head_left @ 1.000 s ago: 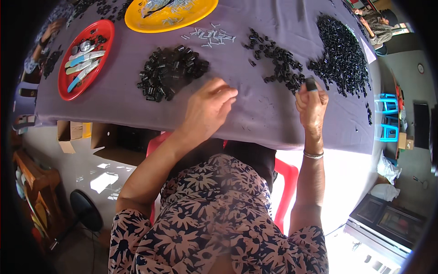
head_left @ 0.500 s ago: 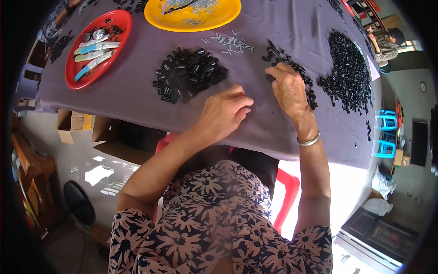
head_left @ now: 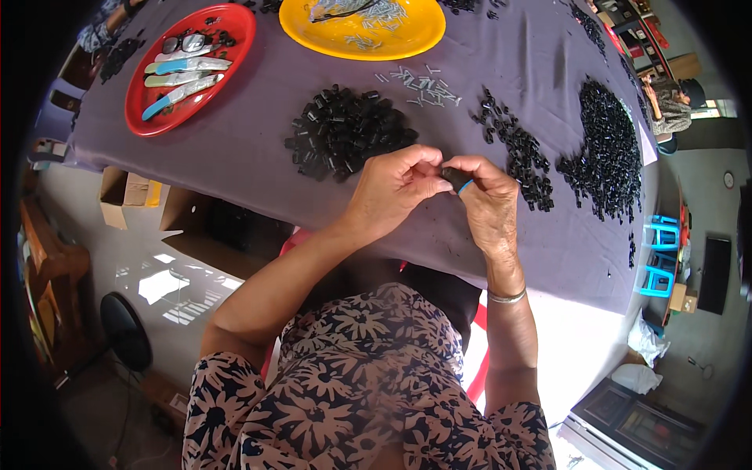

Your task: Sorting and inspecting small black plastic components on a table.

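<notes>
My left hand (head_left: 398, 186) is closed in a pinch, its fingertips meeting those of my right hand (head_left: 489, 200) above the near part of the cloth-covered table. A small dark piece with a blue edge (head_left: 456, 178) shows at my right fingers. Whether it is held or worn on a finger I cannot tell, and anything smaller in the pinch is hidden. Just beyond my left hand lies a heap of glossy black plastic parts (head_left: 345, 129). A looser strip of small black pieces (head_left: 523, 160) lies beyond and right of my right hand. Thin pale pins (head_left: 427, 86) are scattered farther back.
A yellow plate (head_left: 407, 45) at the back holds more pale pins. The red plate (head_left: 141, 102) at far left carries blue- and green-handled knives (head_left: 184, 78). A large black heap (head_left: 603, 153) spreads at right. Cardboard boxes (head_left: 129, 196) stand below the left table edge.
My right hand has come left and nearer, away from the strip of small black pieces, to meet my left hand. The dark piece with a blue edge now shows at its fingers.
</notes>
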`<state>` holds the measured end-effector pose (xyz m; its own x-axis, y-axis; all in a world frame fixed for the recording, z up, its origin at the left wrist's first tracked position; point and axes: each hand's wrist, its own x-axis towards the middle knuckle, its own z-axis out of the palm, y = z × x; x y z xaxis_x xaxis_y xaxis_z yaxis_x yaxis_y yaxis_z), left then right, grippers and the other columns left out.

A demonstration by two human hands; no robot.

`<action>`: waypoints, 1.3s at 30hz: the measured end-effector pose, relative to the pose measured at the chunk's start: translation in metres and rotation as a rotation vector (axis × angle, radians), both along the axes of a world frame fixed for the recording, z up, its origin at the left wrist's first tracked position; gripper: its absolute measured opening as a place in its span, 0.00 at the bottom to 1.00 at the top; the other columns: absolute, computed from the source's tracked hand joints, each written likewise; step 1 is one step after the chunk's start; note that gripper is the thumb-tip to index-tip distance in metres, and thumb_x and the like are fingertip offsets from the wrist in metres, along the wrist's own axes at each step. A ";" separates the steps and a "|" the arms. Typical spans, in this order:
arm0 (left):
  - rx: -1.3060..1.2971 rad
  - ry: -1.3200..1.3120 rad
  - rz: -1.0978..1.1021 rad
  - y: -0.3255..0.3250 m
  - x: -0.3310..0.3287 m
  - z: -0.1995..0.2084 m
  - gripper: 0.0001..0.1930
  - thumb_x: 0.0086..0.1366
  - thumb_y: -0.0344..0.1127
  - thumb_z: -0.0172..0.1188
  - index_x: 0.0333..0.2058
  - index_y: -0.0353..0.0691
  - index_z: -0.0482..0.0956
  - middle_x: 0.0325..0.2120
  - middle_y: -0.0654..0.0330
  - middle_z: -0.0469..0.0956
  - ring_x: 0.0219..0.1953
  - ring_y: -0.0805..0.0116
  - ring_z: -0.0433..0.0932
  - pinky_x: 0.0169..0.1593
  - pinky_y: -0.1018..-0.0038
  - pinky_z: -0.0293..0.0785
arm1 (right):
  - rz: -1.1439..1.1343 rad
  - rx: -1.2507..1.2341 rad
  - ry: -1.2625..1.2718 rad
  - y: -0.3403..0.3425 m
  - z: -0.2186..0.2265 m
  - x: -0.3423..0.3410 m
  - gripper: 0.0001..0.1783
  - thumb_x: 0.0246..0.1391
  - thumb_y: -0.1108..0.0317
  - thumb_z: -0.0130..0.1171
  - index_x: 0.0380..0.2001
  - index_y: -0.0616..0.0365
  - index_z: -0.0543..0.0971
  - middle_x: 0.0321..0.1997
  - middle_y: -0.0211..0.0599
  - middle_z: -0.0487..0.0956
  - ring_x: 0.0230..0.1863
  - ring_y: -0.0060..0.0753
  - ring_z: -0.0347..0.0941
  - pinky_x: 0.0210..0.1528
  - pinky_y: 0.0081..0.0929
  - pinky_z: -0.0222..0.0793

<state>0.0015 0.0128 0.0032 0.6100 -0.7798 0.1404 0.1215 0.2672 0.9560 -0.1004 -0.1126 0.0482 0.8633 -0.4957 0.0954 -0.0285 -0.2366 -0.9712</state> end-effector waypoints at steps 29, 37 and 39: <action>0.013 -0.246 0.123 -0.002 -0.002 0.005 0.07 0.53 0.23 0.62 0.33 0.33 0.78 0.23 0.57 0.74 0.22 0.67 0.72 0.29 0.73 0.69 | 0.292 -0.818 0.125 -0.085 0.003 0.097 0.13 0.39 0.84 0.50 0.30 0.60 0.75 0.29 0.42 0.74 0.33 0.47 0.72 0.38 0.37 0.69; 0.062 -0.381 0.120 0.000 -0.001 0.002 0.07 0.56 0.24 0.63 0.35 0.36 0.79 0.24 0.65 0.73 0.23 0.79 0.68 0.28 0.80 0.66 | 0.376 -0.994 0.327 -0.085 0.020 0.070 0.18 0.38 0.87 0.46 0.34 0.61 0.77 0.30 0.40 0.74 0.32 0.38 0.73 0.38 0.30 0.69; 0.066 -0.374 0.118 0.000 -0.001 0.004 0.07 0.56 0.24 0.64 0.35 0.36 0.79 0.24 0.65 0.73 0.23 0.79 0.68 0.28 0.80 0.66 | 0.303 -0.863 0.216 -0.081 0.018 0.069 0.18 0.39 0.87 0.46 0.34 0.61 0.77 0.30 0.39 0.74 0.32 0.37 0.74 0.38 0.29 0.69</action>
